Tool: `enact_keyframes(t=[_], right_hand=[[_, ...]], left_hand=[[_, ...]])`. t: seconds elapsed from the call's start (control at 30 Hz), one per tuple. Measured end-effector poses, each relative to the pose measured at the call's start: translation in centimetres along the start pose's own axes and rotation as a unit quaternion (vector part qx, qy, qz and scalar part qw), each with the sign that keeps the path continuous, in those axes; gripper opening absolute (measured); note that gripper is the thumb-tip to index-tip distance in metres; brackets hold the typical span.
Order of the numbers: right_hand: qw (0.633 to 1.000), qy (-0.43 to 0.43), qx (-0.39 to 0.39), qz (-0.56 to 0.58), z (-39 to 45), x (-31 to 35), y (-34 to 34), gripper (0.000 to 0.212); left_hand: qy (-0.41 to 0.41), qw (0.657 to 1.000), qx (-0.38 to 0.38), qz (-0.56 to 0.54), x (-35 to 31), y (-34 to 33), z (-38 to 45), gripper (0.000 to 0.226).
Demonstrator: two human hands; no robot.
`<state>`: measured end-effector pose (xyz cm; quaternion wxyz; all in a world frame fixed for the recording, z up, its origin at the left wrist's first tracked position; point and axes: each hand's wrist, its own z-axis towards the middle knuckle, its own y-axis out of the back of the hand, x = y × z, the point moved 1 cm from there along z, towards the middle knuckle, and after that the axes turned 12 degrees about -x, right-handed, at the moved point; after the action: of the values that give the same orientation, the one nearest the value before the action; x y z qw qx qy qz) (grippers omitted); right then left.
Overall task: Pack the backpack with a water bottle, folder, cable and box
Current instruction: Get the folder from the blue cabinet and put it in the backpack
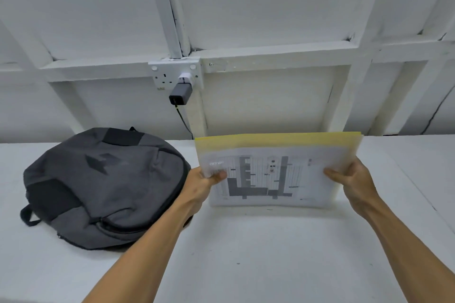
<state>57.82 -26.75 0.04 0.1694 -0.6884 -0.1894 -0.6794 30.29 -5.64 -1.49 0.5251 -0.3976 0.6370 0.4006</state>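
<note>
A translucent folder (273,165) with a yellow top edge and a printed sheet inside is held up above the white table (246,253), tilted toward me. My left hand (202,182) pinches its left edge, thumb on the front. At the folder's right edge, my right hand (352,179) grips it the same way. A grey and black backpack (103,187) lies flat on the table to the left, just beside my left hand. Its zips look closed. No water bottle or box is in view.
A white wall socket (176,74) on the wall behind holds a dark charger (180,96), whose thin cable (183,119) drops behind the table's back edge. White wall framing runs across the back.
</note>
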Motion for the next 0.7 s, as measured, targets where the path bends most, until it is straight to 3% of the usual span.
enact_keyframes(t=[0.13, 0.2, 0.3, 0.37, 0.43, 0.47, 0.53, 0.63, 0.7], right_hand=[[0.999, -0.025, 0.012, -0.017, 0.3, -1.2, -0.3, 0.044], [0.999, -0.031, 0.002, -0.014, 0.6, -1.1, -0.6, 0.042], [0.999, -0.030, -0.043, -0.004, 0.9, -0.6, -0.6, 0.044], [0.998, -0.026, -0.061, 0.006, 1.2, -0.3, -0.3, 0.045], [0.998, -0.018, -0.066, 0.004, 1.5, 0.4, -0.2, 0.045], [0.998, -0.015, -0.064, 0.005, 1.5, 0.6, -0.2, 0.044], [0.998, -0.011, -0.062, 0.006, 1.4, 1.1, -0.5, 0.040], [0.998, -0.010, -0.059, 0.005, 1.0, 1.2, -1.2, 0.038], [0.998, -0.012, -0.057, 0.000, 0.8, 1.1, -1.8, 0.038]], left_hand=[[0.002, 1.000, -0.011, -0.008, 0.0, -0.4, -1.0, 0.027], [-0.014, 1.000, -0.004, 0.018, -0.2, -0.3, -1.2, 0.038], [-0.063, 0.985, -0.015, 0.159, -0.2, 1.2, -0.8, 0.054], [-0.148, 0.928, -0.084, 0.332, 0.1, 3.2, -0.7, 0.068], [-0.238, 0.835, -0.127, 0.479, 0.4, 5.5, -1.0, 0.076], [-0.252, 0.793, -0.128, 0.540, 0.7, 6.6, -1.5, 0.079], [-0.204, 0.739, -0.099, 0.634, 1.4, 8.4, -2.1, 0.082], [-0.115, 0.733, -0.072, 0.667, 2.3, 9.8, -2.5, 0.065], [-0.124, 0.721, -0.059, 0.679, 2.2, 10.1, -2.6, 0.052]])
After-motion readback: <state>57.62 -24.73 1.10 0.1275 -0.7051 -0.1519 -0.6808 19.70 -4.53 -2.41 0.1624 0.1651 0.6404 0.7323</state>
